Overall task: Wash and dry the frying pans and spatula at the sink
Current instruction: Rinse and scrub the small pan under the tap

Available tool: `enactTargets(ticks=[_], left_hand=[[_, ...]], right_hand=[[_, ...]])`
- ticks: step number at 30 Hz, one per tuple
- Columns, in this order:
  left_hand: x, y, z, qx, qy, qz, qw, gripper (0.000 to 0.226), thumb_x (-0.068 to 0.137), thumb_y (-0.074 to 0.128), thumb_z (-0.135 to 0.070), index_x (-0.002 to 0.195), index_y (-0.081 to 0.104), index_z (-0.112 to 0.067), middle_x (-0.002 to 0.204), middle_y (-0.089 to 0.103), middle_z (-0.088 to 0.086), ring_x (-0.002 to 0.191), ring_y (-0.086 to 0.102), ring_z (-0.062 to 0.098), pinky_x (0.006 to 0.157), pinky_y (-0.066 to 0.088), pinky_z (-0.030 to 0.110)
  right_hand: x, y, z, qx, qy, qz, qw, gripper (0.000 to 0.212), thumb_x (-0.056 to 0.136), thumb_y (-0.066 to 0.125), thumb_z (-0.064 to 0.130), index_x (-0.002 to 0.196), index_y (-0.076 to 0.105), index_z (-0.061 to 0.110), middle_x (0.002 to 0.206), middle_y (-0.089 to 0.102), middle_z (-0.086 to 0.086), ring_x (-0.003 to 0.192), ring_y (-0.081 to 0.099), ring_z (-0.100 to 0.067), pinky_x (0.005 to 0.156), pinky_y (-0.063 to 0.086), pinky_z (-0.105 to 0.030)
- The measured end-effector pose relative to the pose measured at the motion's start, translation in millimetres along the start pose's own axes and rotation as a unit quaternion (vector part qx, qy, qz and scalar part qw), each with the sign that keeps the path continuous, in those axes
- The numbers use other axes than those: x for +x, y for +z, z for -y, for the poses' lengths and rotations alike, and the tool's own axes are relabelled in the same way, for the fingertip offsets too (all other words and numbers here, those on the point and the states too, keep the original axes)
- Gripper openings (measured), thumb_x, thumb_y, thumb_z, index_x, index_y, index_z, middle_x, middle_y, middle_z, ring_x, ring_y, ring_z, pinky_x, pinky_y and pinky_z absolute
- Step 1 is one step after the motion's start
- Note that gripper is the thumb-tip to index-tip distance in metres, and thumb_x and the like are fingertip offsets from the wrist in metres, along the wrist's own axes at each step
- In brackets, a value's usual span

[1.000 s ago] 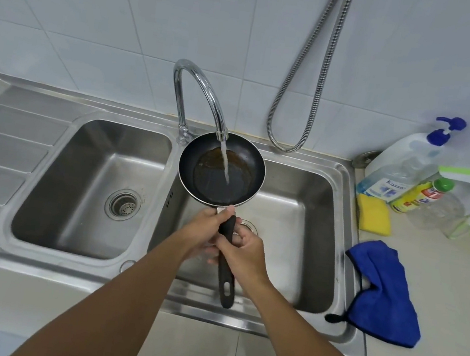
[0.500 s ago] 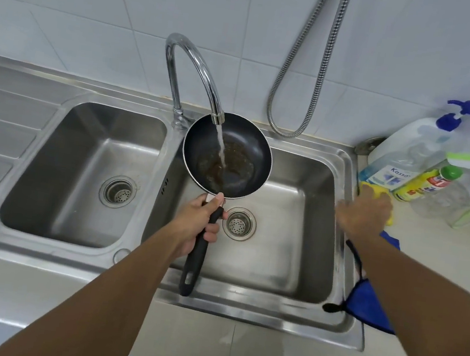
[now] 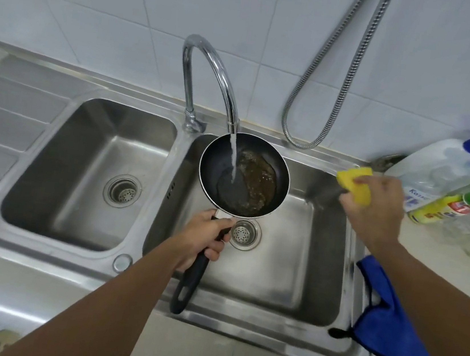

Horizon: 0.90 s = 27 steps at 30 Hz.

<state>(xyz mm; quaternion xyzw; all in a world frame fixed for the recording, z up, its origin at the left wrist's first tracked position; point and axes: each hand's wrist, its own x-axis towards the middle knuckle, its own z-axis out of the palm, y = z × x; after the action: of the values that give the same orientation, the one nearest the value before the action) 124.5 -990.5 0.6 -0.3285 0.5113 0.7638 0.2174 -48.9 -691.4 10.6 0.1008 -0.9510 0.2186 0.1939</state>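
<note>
Far left of the frame is the draining board, then the left bowl of the sink with its drain. Dead centre, the tap runs a stream of water into a small black frying pan. The pan is held over the right bowl, with brown greasy water pooled toward its right side. The left hand is wrapped tight round the pan's black handle, right up near the pan.

Over at the right, the right hand hovers above the sink's right edge with a yellow sponge pinched between fingers and thumb. It's a bit blurred. In the upper right corner sit a pump bottle and a yellow bottle, and a blue cloth is draped on the counter edge at lower right.

I'd call this the rinse-then-scrub step on one pan, and it's early days since the gunk's all there. Next move, as I see it, is to bring the sponge across into the pan, maybe soap it first, and scrub while the left hand holds things steady. There's no spatula or second pan in view, and the cloth looks like it's for the drying bit.
</note>
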Motion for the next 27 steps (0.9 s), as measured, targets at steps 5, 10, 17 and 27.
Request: enactTargets(ticks=[5,10,17,27], left_hand=[[6,-2,-5,-0.015,-0.005,0.007,1.000,0.019,0.104,0.059,-0.021,0.093,0.046,-0.015,0.067,0.047,0.005,0.041,0.027,0.008,0.034,0.021,0.016],[12,-8,-3,-0.017,-0.019,0.017,1.000,0.018,0.105,0.058,-0.023,0.096,0.046,-0.014,0.065,0.048,0.003,0.043,0.027,0.008,0.033,0.022,0.017],[23,-15,6,-0.027,-0.031,0.029,0.999,0.016,0.104,0.059,-0.024,0.100,0.047,-0.015,0.065,0.047,0.002,0.044,0.026,0.008,0.035,0.022,0.017],[23,-21,2,-0.018,-0.021,0.024,0.999,0.018,0.104,0.061,-0.025,0.097,0.048,-0.014,0.066,0.047,0.002,0.043,0.026,0.008,0.033,0.023,0.017]], right_hand=[[66,41,104,0.064,-0.245,0.094,0.963,0.036,0.083,0.068,0.024,0.118,0.067,0.020,0.131,0.052,-0.013,0.113,0.057,-0.033,0.094,0.049,-0.048],[115,97,193,-0.125,-0.512,0.141,0.838,0.050,0.097,0.055,0.017,0.141,0.052,0.041,0.155,0.044,0.000,0.109,0.048,-0.034,0.092,0.042,-0.047],[133,144,235,-0.170,-0.611,0.134,0.761,0.075,0.094,0.042,0.012,0.151,0.026,0.058,0.160,0.037,-0.007,0.109,0.046,-0.029,0.093,0.043,-0.048],[116,108,226,-0.115,-0.434,0.198,0.871,0.064,0.092,0.024,0.026,0.151,0.032,0.047,0.151,0.041,-0.014,0.099,0.048,-0.039,0.086,0.042,-0.049]])
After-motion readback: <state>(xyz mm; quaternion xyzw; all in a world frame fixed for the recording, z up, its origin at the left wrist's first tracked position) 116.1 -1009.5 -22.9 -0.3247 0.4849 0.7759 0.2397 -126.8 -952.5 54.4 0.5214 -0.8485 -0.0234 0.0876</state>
